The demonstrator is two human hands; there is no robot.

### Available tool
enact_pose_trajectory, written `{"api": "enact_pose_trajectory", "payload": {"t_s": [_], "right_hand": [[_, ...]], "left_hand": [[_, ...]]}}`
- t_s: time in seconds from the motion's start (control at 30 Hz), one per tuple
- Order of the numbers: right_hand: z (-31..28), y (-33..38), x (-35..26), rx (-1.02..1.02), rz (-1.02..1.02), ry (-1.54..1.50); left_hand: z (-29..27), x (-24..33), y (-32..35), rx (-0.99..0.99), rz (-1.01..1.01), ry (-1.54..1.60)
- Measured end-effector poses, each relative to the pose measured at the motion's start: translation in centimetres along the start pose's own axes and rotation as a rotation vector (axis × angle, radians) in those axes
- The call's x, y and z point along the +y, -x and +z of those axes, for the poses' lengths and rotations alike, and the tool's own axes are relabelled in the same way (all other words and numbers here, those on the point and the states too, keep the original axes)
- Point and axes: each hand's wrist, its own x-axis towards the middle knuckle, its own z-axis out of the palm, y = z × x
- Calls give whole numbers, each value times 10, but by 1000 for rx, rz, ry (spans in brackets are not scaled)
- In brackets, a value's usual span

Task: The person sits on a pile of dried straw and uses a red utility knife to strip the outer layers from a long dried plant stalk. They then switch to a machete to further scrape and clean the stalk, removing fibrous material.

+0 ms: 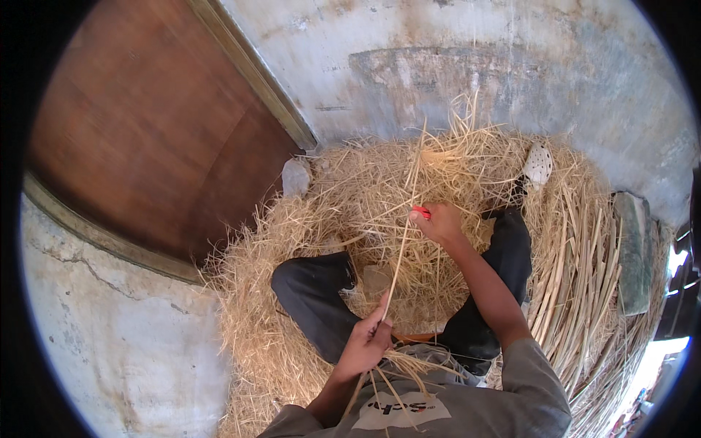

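Observation:
A long, thin, pale strip of cane or bamboo [399, 264] slants up in front of me, away from my lap. Its near part is gripped by the closed fingers of my left hand [367, 343], close to my body. Farther forward, my right hand [442, 223] is closed around a small red object [420, 212] that touches or lies right beside the strip. The kind of this red object is too small to make out. Several loose thin strips [409, 365] lie across my lap below my left hand.
A thick heap of straw-like shavings [270, 321] surrounds my bent legs. At the right lie many long split canes [569, 270] beside a greenish slab [632, 252]. A pale stone [296, 177] rests near the brown door [161, 124]. A stained wall [453, 66] stands ahead.

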Motion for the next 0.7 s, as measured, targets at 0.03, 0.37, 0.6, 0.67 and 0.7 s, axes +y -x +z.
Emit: {"api": "enact_pose_trajectory", "payload": {"t_s": [0.03,0.37,0.6,0.67,0.7], "right_hand": [[10,-4,12,111,42,7],[-9,-17,2,-238,297,-32],[3,7,-3,-99,181,-115],[-13,-2,-3,-29,177,-249],[-8,1,-2,0,101,-199]], "left_hand": [[2,-2,2,-15,-3,0],[-6,-10,17,36,-75,180],[-4,-3,14,38,-53,8],[-5,-3,17,26,-25,34],[-7,-1,16,20,-4,41]]}}
